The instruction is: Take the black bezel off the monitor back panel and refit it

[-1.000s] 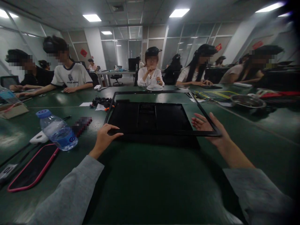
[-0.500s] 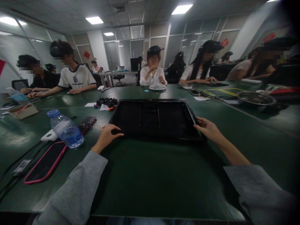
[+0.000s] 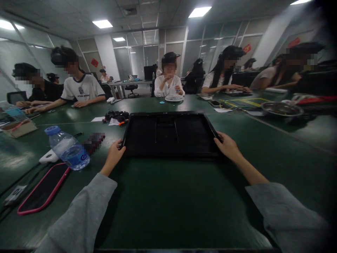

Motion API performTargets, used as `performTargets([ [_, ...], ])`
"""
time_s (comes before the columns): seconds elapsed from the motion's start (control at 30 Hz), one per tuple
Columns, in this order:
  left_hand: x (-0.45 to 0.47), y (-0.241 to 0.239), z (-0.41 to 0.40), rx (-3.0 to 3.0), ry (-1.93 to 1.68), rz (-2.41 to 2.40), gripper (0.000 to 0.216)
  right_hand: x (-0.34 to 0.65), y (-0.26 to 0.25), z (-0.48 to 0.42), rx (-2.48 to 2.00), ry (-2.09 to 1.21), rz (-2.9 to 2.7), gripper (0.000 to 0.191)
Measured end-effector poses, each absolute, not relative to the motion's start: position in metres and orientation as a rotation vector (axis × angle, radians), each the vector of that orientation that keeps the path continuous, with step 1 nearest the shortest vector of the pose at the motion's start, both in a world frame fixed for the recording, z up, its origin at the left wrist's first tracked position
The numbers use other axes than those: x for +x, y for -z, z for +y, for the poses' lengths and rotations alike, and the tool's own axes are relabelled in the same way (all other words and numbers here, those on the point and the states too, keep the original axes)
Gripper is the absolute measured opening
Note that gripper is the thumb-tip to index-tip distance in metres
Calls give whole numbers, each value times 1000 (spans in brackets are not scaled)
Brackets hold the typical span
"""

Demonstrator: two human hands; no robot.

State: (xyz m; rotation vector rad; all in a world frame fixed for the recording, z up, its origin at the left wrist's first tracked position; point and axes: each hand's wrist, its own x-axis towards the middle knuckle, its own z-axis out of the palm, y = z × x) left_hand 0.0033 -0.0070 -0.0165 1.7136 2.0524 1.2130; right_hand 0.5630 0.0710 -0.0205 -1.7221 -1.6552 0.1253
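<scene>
A black rectangular casing, which resembles the shell of a monitor, is in front of me with its hollow side facing up. Fingers of my left hand are closed round its left edge, the thumb on the near side. At the opposite edge, my right hand grips the frame with the thumb on top, its fingertips partly hidden behind the rim. Two thin upright lines and a small dark block show inside the casing. Whether it touches the table all along its near edge I cannot tell.
A tilted water bottle, a pink-edged phone and a white power strip lie left on the green table. Dark cables lie beyond; a metal bowl is far right. Several people sit around the table.
My left hand has shifted from the casing's near left corner to its left edge and closed on it. The casing has straightened slightly. The whole view has shifted a little.
</scene>
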Motion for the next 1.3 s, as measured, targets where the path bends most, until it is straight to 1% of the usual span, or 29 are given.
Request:
performTargets([
  [0.1, 9, 13, -12, 1769, -1132, 2092, 56, 571, 28, 77, -1682, -120, -1647, 53],
  [0.23, 18, 7, -21, 1951, -923, 2263, 49, 574, 34, 79, -1601, -127, -1645, 48],
  [0.33, 23, 4, -24, 2007, -845, 2319, 45, 569, 31, 77, -1579, -46, -1638, 46],
  [0.43, 24, 0, -25, 2038, -872, 2329, 43, 563, 26, 73, -1575, 42, -1635, 46],
  [0.6, 21, -6, -27, 2006, -977, 2360, 40, 559, 23, 64, -1571, 51, -1619, 42],
  [0.87, 16, 2, -24, 1899, -906, 2326, 42, 562, 30, 66, -1579, -13, -1638, 44],
  [1.07, 13, 0, -25, 1868, -903, 2276, 41, 567, 29, 70, -1634, -140, -1644, 47],
  [1.3, 15, -4, -26, 1916, -842, 2288, 43, 568, 30, 65, -1688, -41, -1696, 47],
])
